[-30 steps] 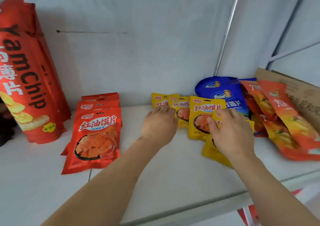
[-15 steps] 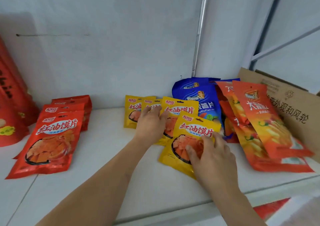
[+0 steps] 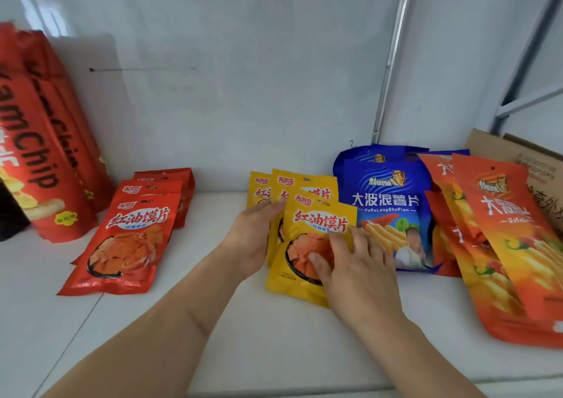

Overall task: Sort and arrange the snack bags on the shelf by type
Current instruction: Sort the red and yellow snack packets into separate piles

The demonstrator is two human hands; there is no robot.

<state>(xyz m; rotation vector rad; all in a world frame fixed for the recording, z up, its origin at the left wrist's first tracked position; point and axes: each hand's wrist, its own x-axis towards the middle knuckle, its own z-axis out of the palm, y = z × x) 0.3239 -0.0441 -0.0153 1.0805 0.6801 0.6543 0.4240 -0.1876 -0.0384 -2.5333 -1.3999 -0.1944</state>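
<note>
With my right hand [image 3: 350, 263] flat on the front glossy yellow snack pouch [image 3: 307, 245] mid-shelf, fingers spread, nothing gripped, and my open left hand [image 3: 253, 236] squaring that stack's edge, yellows look nearly grouped, while the blue bags [image 3: 387, 202] and orange bags [image 3: 505, 245] toward the white shelf's [image 3: 274, 336] right edge still overlap.

Bright, even light — soft shadows, glare on the wall [image 3: 39, 13], edges bowed.

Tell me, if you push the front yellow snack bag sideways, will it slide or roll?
The front yellow bag lies flat and looks glossy on the smooth white shelf, so it would probably slide, not roll. It looks thin and probably light. The right hand lies flat on it; hard pressing might crush the chips.
</note>
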